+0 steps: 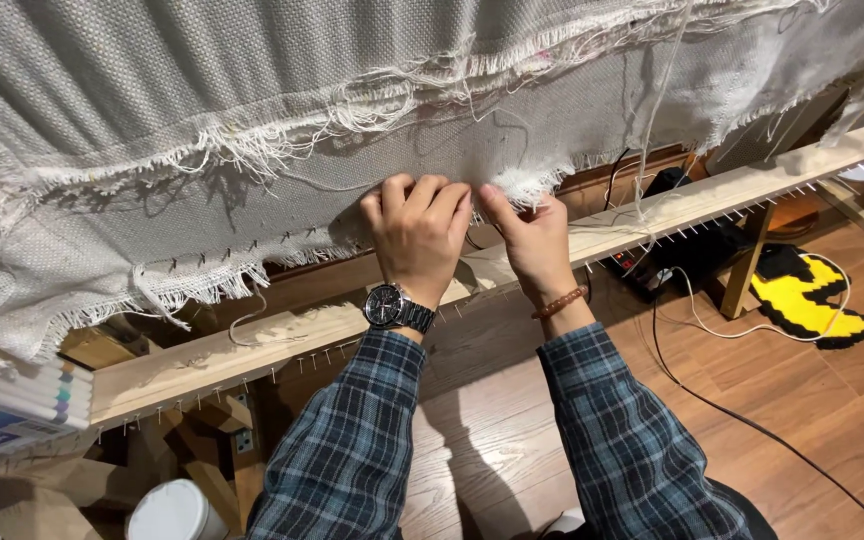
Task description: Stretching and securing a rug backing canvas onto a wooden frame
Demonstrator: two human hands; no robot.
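**Frayed cloth gripped at the frame's lower bar**

The upper part of the view is filled by a grey-white woven cloth (252,90), hung in overlapping layers with ragged, fraying edges and loose threads. Its lower edge is stretched down to a long wooden bar (252,355), which is seen running from the lower left up to the upper right and is studded along its edge with a row of small nails. At the left, the cloth is already caught on nails; farther right the bar lies bare.

Below the bar, a brown plank floor (812,420) is seen. On it, at the right, a yellow and black rug piece (802,300) is laid, and a black cable (752,425) is trailed across the boards to a dark device with a red display (642,262). At the lower left, a white round tub (174,512) and a stack of marker pens (37,395) are seen.

The cloth's fringe is held at the middle of the bar by both hands, set just beside each other. The left hand (417,235) is curled shut, its fingers folded over the cloth edge; a dark wristwatch (392,307) is worn. The right hand (535,245) is closed in a pinch on the frayed edge, thumb pressed up against the cloth; a brown bracelet (560,302) is worn. Both arms are covered by plaid sleeves (352,440).
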